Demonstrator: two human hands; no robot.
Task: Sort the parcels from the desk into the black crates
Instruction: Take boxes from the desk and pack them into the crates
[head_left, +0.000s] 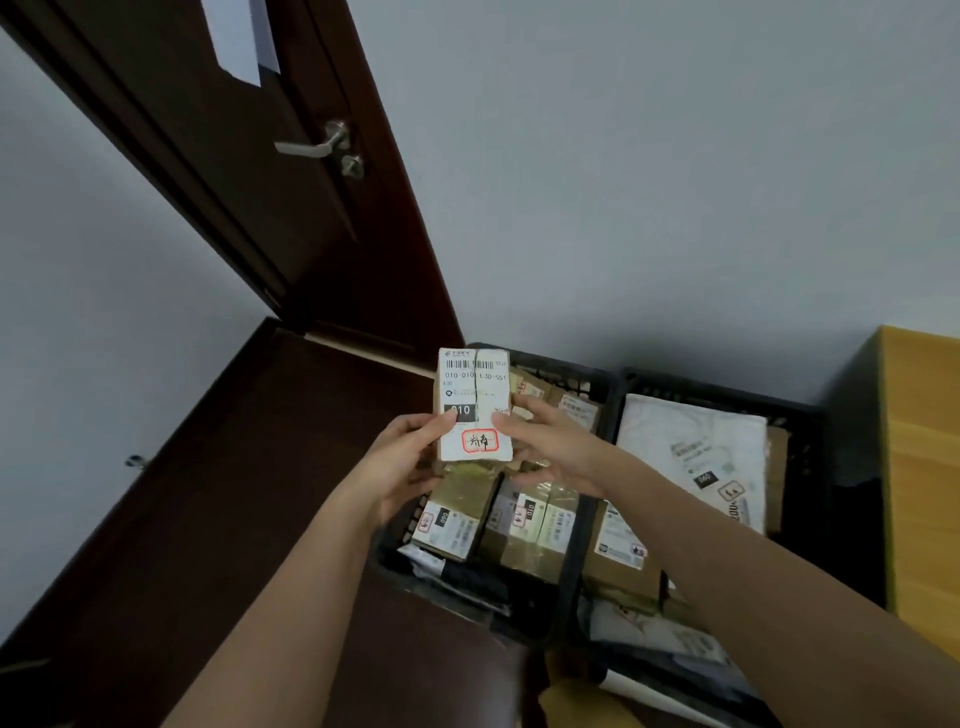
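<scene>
I hold a small cardboard parcel (475, 402) upright, its white shipping label with "010" and a red stamp facing me. My left hand (402, 460) grips its left edge, thumb on the label. My right hand (550, 447) grips its right edge, thumb on the front. The parcel hangs above the left black crate (576, 382), which holds several taped brown boxes with labels. To its right, the other black crate (802, 415) holds a large white mailer bag (696, 447) and brown boxes.
A dark wooden door (249, 171) with a metal handle stands at the left, above dark brown flooring (234, 493). A yellow wooden desk edge (919, 467) lies at the far right. A grey wall runs behind the crates.
</scene>
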